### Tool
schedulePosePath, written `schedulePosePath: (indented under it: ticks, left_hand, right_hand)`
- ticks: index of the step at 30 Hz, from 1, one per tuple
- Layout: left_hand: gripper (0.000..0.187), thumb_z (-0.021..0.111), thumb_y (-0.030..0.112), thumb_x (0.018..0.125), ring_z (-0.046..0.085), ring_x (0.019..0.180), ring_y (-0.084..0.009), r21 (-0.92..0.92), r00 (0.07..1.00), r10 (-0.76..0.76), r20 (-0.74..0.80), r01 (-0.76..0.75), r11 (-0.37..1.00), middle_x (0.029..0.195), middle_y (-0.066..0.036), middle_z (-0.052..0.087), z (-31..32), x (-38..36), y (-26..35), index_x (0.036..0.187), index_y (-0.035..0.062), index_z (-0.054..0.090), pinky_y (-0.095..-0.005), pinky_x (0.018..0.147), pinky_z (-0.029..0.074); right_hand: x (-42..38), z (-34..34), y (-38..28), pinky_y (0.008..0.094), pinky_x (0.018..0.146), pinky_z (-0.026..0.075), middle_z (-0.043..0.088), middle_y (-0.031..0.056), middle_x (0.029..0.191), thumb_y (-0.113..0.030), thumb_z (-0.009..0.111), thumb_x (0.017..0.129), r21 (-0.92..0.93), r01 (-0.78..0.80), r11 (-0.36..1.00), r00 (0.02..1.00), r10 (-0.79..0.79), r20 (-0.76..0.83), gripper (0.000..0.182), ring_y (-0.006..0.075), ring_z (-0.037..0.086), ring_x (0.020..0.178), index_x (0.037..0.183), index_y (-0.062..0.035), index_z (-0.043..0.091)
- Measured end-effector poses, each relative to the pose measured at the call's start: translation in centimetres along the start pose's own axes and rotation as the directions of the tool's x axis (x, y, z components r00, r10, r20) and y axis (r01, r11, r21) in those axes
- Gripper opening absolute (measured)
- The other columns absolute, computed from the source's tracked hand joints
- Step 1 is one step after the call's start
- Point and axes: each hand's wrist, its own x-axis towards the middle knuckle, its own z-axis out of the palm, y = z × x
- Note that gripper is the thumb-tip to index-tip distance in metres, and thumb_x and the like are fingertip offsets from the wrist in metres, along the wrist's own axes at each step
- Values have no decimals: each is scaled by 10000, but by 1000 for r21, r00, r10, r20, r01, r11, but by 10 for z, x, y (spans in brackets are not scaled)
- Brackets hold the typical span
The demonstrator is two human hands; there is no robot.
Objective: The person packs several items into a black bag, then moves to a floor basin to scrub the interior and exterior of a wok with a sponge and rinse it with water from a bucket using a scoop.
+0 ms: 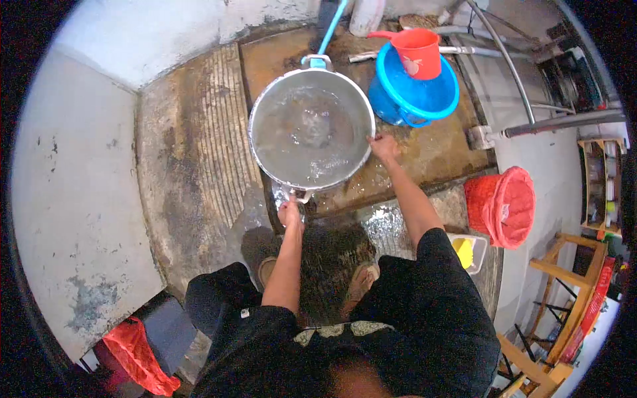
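Observation:
A large round metal pot (268, 174) with churning water (312, 136) in it stands in front of me. My left hand (290, 213) is closed around the looped handle (304, 196) on the pot's near side. At the right edge, my right hand (385, 147) pinches the rim, thumb and fingers wrapped over it. A second handle (316, 60) sticks out at the far side, beside a light blue stick (332, 28). Wet, shiny floor shows right below the near handle.
A blue bucket (445, 106) with a red dipper (419, 52) on it stands right of the pot. Nearer are a red-lined bin (481, 202) and a clear container (479, 255) holding something yellow. Pipes (511, 66) run along the right wall; a wooden stool (564, 265) sits further right.

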Motion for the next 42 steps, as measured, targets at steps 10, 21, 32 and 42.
schedulePosePath:
  ticks: [10,21,32,42]
  left_hand:
    - [352,770,214,582,555,638,-194,313,940,332,-83,-292,904,694,-79,594,-25,34,51,775,25,544,-331,651,463]
    - [461,722,343,619,621,809,-316,536,878,476,50,-425,729,807,-123,645,-40,20,133,927,32,576,-415,733,474]
    - [474,764,332,611,628,780,-302,451,857,512,57,-480,753,813,-170,646,-19,26,195,906,3,592,-390,720,481]
    - [505,749,384,619,619,782,-318,476,847,513,140,-512,715,799,-185,638,-29,18,186,870,-22,584,-405,728,470]
  right_hand:
    - [-33,16,36,347,665,501,670,136,773,-312,688,704,237,149,960,958,-199,207,364,217,637,691,886,2,679]
    - [-16,42,50,272,496,436,611,59,657,-211,667,760,424,-99,900,937,-60,345,185,132,558,558,749,-33,615]
    - [-45,-20,-12,307,464,337,486,-3,568,-294,624,785,522,-366,770,839,31,543,193,107,418,481,754,-116,557]
    - [-43,-60,-28,280,409,347,565,30,625,-219,668,798,616,-47,786,953,-149,263,181,120,477,489,758,-65,580]
